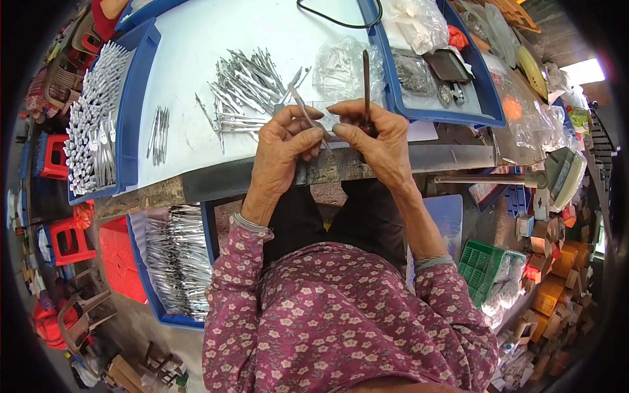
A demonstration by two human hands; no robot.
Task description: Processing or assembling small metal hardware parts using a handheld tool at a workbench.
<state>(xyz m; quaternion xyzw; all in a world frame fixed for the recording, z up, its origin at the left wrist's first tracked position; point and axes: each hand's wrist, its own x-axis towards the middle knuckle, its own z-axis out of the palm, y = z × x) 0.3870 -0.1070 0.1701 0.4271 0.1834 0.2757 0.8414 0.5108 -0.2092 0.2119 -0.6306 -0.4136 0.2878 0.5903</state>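
My left hand (280, 147) pinches a slender silver metal piece (300, 101) between thumb and fingers, over the table's near edge. Close beside it, my right hand (386, 139) is closed around a dark thin-shafted tool (366, 75), its shaft pointing away from me. The right thumb and forefinger meet near the metal piece; whether they also pinch a small part cannot be made out. Just beyond my left hand lies a loose heap of similar slender metal pieces (246, 82). A clear plastic bag of small parts (350, 69) rests beyond my right hand.
A blue tray (147, 85) of bundled metal pieces stands left, near a small group of pieces (158, 134). Another blue tray (452, 116) holds bags and small parts at right. Below the table are a filled blue bin (157, 308) and a green crate (473, 268).
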